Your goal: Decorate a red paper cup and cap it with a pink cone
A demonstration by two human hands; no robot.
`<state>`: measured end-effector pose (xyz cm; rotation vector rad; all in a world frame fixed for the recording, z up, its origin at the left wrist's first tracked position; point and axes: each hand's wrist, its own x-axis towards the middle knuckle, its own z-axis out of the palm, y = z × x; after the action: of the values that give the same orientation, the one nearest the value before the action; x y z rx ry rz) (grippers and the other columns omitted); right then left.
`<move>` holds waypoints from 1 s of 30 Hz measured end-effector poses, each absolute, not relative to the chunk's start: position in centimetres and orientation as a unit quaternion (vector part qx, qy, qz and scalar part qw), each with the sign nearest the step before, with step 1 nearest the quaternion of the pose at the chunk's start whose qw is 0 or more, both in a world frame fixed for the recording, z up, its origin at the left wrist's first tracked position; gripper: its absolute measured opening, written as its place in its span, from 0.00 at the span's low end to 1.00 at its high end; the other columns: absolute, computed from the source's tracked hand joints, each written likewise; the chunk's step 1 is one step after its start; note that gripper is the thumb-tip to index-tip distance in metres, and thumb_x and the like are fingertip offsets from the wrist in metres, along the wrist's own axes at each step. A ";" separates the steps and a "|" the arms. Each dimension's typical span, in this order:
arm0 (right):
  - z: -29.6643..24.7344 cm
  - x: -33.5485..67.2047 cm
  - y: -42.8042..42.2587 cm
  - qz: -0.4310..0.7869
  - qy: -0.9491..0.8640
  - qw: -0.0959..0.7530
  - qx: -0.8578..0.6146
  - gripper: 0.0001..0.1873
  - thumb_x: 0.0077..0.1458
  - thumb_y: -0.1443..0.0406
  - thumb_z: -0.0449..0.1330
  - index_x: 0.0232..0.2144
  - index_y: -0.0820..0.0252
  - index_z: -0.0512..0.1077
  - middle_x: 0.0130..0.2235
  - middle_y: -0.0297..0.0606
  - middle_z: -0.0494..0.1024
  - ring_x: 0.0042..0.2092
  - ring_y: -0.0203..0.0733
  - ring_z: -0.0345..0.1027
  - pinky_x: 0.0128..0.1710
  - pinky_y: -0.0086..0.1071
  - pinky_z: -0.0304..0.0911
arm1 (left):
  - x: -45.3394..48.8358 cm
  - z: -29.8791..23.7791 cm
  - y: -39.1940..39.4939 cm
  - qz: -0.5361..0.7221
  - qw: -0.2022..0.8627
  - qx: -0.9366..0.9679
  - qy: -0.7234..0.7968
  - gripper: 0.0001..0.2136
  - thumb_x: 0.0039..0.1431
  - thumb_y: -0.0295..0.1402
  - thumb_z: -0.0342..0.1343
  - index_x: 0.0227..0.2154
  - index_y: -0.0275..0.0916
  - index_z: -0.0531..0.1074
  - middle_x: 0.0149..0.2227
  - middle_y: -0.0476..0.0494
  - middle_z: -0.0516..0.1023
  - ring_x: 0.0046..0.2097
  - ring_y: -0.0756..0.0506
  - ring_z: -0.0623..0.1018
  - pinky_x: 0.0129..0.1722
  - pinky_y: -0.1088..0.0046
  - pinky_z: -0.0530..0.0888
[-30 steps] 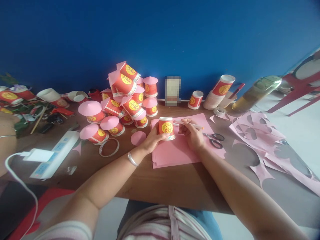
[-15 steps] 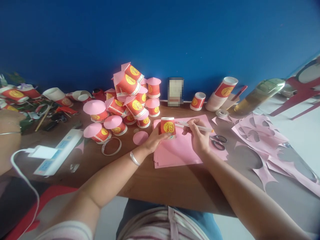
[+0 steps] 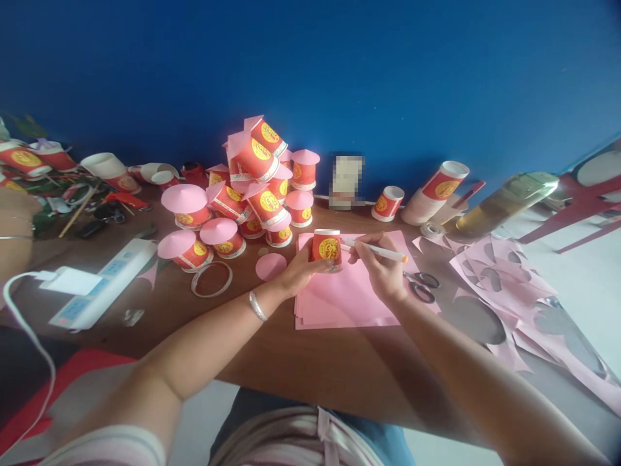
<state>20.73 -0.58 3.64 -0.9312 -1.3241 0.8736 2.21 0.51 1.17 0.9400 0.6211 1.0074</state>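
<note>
A red paper cup (image 3: 326, 248) with a yellow emblem is held upright by my left hand (image 3: 305, 266), whose thumb lies across its lower front. My right hand (image 3: 381, 264) grips a white pen (image 3: 381, 250) with an orange end, and the pen's tip reaches the cup's right side. Both hands are over a stack of pink paper sheets (image 3: 349, 304). Left of my left hand lies a pink paper disc (image 3: 270, 266). Close to my right wrist is a pair of dark-handled scissors (image 3: 423, 288).
Several red cups with pink cone tops (image 3: 218, 236) are piled at left. A tape roll (image 3: 212, 279) and a power strip (image 3: 104, 283) lie nearer. Rightward are a cup stack (image 3: 436, 194), a bottle (image 3: 507, 200) and pink scraps (image 3: 504, 265). Another person's arm (image 3: 17, 239) shows at far left.
The camera view has shifted slightly. My left hand still holds the cup, and the pen in my right hand is now closer against the cup's side.
</note>
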 end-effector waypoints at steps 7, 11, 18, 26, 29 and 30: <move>2.9 21.7 -0.6 0.335 -0.629 0.573 -0.406 0.12 0.67 0.54 0.61 0.39 0.55 0.74 0.28 0.32 0.77 0.31 0.39 0.74 0.35 0.37 0.70 | 2.2 1.5 0.4 0.458 0.725 0.415 0.304 0.26 0.51 0.35 0.73 0.52 0.39 0.71 0.46 0.41 0.79 0.50 0.41 0.79 0.57 0.50 0.74; 1.6 22.1 -1.3 0.297 -0.662 0.566 -0.390 0.05 0.67 0.59 0.60 0.41 0.53 0.73 0.39 0.37 0.79 0.34 0.40 0.77 0.35 0.36 0.72 | 2.1 1.5 0.6 0.451 0.721 0.435 0.297 0.26 0.53 0.36 0.72 0.54 0.39 0.72 0.45 0.40 0.79 0.49 0.40 0.79 0.57 0.51 0.74; 2.1 22.5 -1.7 0.165 -0.738 0.542 -0.366 0.06 0.63 0.68 0.60 0.38 0.50 0.68 0.31 0.32 0.79 0.34 0.41 0.77 0.35 0.36 0.72 | 2.2 1.7 0.9 0.440 0.728 0.435 0.295 0.23 0.51 0.35 0.73 0.49 0.39 0.73 0.44 0.43 0.78 0.48 0.42 0.78 0.55 0.55 0.77; 2.9 21.7 -2.6 0.103 -0.792 0.517 -0.310 0.09 0.61 0.71 0.60 0.39 0.50 0.72 0.33 0.34 0.82 0.33 0.41 0.79 0.32 0.34 0.73 | 1.9 0.7 0.8 0.431 0.706 0.457 0.327 0.29 0.51 0.35 0.73 0.56 0.41 0.70 0.44 0.42 0.80 0.48 0.39 0.80 0.52 0.57 0.77; 2.7 21.7 -2.4 0.063 -0.794 0.525 -0.302 0.11 0.61 0.72 0.60 0.41 0.50 0.72 0.33 0.34 0.82 0.33 0.40 0.79 0.32 0.33 0.73 | 1.9 0.6 0.8 0.420 0.706 0.466 0.327 0.30 0.52 0.36 0.73 0.57 0.42 0.70 0.47 0.41 0.80 0.50 0.38 0.80 0.51 0.56 0.77; 2.7 21.7 -2.3 0.053 -0.794 0.525 -0.302 0.11 0.61 0.72 0.60 0.42 0.50 0.72 0.33 0.34 0.82 0.33 0.40 0.79 0.32 0.33 0.73 | 1.9 0.6 0.8 0.419 0.705 0.469 0.328 0.31 0.51 0.36 0.73 0.57 0.42 0.70 0.47 0.41 0.79 0.50 0.38 0.80 0.51 0.57 0.78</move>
<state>21.71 -2.35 2.69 -0.7234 -1.8990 0.1258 1.88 0.75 0.64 1.0417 0.7298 0.9311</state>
